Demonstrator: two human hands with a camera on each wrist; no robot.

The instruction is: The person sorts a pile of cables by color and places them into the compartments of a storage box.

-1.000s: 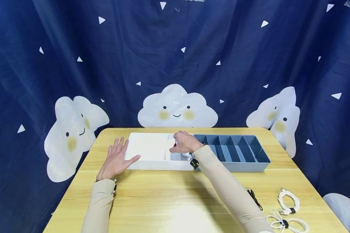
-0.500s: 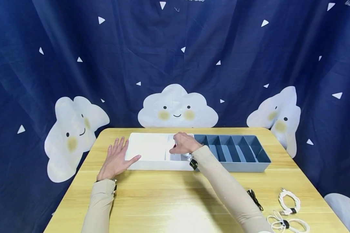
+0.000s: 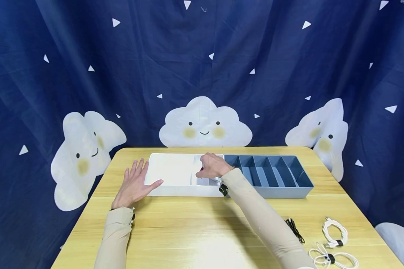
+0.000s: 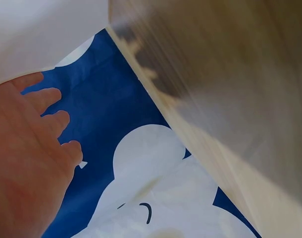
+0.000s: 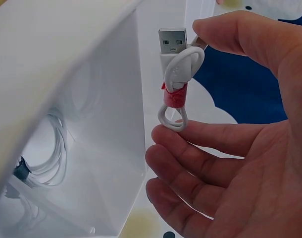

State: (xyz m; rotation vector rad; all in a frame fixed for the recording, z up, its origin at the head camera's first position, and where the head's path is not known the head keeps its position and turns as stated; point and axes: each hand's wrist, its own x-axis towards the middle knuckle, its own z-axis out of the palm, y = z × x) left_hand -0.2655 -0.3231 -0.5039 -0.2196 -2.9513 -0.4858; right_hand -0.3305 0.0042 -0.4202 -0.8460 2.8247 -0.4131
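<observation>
In the head view, the right hand [image 3: 214, 165] is above the 3 o'clock part of the white box [image 3: 185, 191], and its thumb and fingertips pinch a small white cable [image 5: 176, 72] by its ends. Only tips hold it, so I think it may turn or slip, and drop crookedly against the wall. The red strap [image 5: 175, 96] could loosen if the thumb pulls the loop. In the right wrist view, a coiled cable [image 5: 60, 153] lies inside the box, toward 8 o'clock; tangling is possible if both meet.

The left hand [image 3: 133, 183], fingers spread apart, lies at the box's 9 o'clock end. Pressing too strongly there might push the box into the blue-grey tray [image 3: 279, 193] at 3 o'clock.
</observation>
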